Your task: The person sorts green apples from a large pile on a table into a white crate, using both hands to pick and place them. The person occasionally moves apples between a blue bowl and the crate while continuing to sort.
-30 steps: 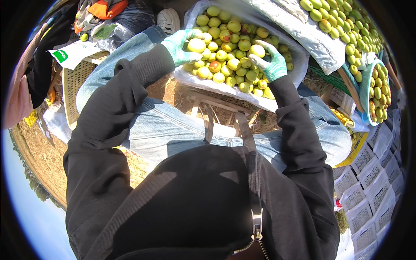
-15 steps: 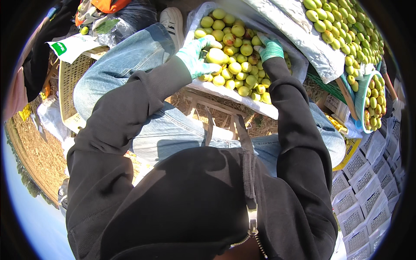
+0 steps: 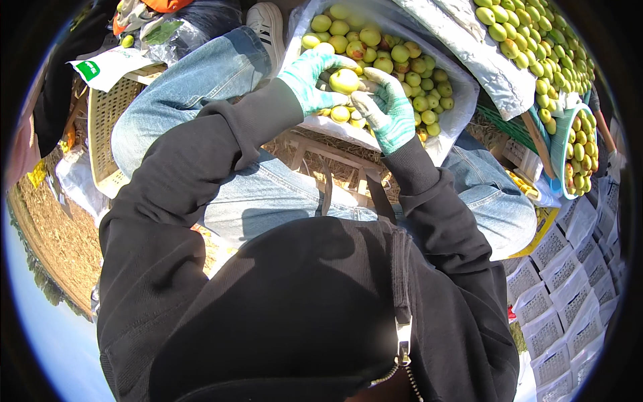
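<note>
My left hand (image 3: 310, 82), in a green-and-white striped glove, is closed around a large pale green fruit (image 3: 344, 81) that looks like a jujube. It is held above the near left part of a lined crate. My right hand (image 3: 390, 110), gloved the same way, is just right of that fruit. Its thumb and fingers are apart and curved, with nothing plainly between them. Below and beyond both hands, many green fruits (image 3: 429, 87), some with reddish-brown patches, fill the crate. Its white plastic liner (image 3: 462, 100) shows along the right side.
At the upper right, more green fruit (image 3: 549, 47) lies heaped beside a white cloth (image 3: 462, 43). A light blue basket (image 3: 562, 157) holds browner fruit. White lined crates (image 3: 549, 301) stand in rows at the lower right. A beige plastic crate (image 3: 107, 134) is at my left.
My right hand has moved left and nearer from the crate's far right side to beside my left hand. My left hand has shifted slightly right and now holds the fruit raised.
</note>
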The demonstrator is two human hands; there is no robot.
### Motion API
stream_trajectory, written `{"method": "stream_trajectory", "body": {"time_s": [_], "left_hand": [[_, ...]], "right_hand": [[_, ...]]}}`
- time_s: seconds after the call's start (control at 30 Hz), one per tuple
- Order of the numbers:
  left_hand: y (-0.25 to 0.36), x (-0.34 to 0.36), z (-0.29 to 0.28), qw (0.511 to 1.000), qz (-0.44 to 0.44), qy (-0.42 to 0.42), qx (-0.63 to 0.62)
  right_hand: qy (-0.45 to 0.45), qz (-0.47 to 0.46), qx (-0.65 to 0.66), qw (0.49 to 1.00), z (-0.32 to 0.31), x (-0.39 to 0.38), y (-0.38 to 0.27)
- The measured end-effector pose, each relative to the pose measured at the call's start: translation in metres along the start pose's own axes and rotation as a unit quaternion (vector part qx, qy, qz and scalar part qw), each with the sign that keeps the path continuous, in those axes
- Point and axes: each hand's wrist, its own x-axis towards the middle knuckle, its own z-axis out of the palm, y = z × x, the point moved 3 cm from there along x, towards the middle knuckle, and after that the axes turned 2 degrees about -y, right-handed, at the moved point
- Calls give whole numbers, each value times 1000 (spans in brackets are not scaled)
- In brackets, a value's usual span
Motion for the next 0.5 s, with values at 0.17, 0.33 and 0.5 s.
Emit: {"method": "stream_trajectory", "body": {"time_s": [0.17,0.33,0.5], "left_hand": [[15,-5,5,992,69,-36,101],[14,-6,-1,998,-23,-29,41],[18,9,-46,993,-37,115,14]], "right_hand": [[-41,72,49,995,10,-4,-4],[-102,150,218,959,0,-2,3],[-125,223,401,879,-9,-1,3]]}}
